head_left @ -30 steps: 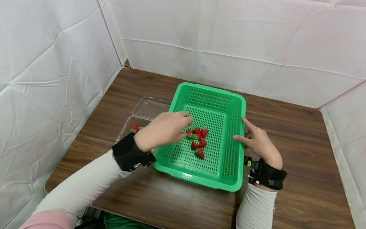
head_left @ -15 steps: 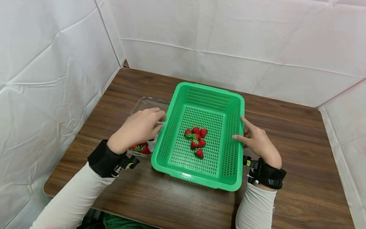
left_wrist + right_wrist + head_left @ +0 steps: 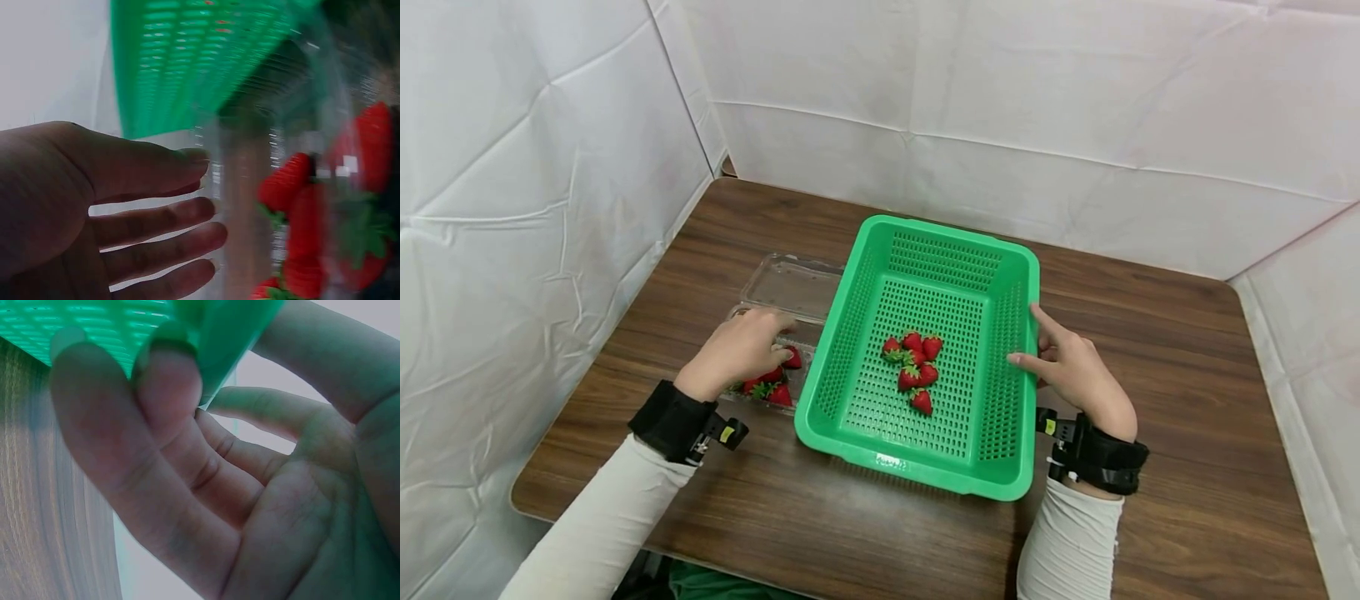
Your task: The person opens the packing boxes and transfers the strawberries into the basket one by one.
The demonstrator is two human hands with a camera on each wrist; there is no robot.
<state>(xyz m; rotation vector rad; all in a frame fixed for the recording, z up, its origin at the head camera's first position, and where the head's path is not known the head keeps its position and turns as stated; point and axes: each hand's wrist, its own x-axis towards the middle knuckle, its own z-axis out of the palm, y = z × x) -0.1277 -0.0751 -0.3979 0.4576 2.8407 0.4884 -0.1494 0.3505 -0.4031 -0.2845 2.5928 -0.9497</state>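
A green plastic basket (image 3: 917, 475) with perforated walls stands in the middle of the head view. Several strawberries (image 3: 910, 377) lie in a cluster on its floor. My right hand (image 3: 1078, 367) grips its right rim, thumb over the inside and fingers curled under the outside, as the right wrist view shows. To the left, a clear plastic clamshell box (image 3: 793, 287) lies with its lid folded back. Strawberries (image 3: 306, 237) fill its near part. Over this box hovers my left hand (image 3: 737, 350), its fingers extended and holding nothing in the left wrist view.
The brown wooden table (image 3: 1180, 400) extends to the right of the basket and along its front. White sheeting (image 3: 985, 100) walls off the back and both sides. The basket's left rim overlaps the clamshell box in the head view.
My left hand has moved left from above the basket to above the clamshell box, then lower toward its strawberries. The right hand keeps its grip on the basket rim.
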